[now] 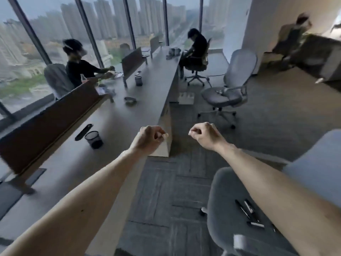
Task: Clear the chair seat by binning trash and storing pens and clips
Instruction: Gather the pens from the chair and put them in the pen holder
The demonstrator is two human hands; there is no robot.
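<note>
Left hand [149, 139] and right hand [203, 135] hover curled, contents unclear, as pens [245, 211] lie eleven-to-five on the chair seat [225, 196] at five o'clock, nearer the right.

The left forearm [92, 191] shows bare from the lower edge of the view up to the wrist, and carries one small dark speck [81, 211] on its upper side. The left hand [150, 138] has a thin, pale, ring-like band [162, 138] at one of its fingers; blur hides whether it is truly a ring. The right forearm [273, 180] is likewise bare along its whole visible length, as is the right hand [203, 134].
</note>
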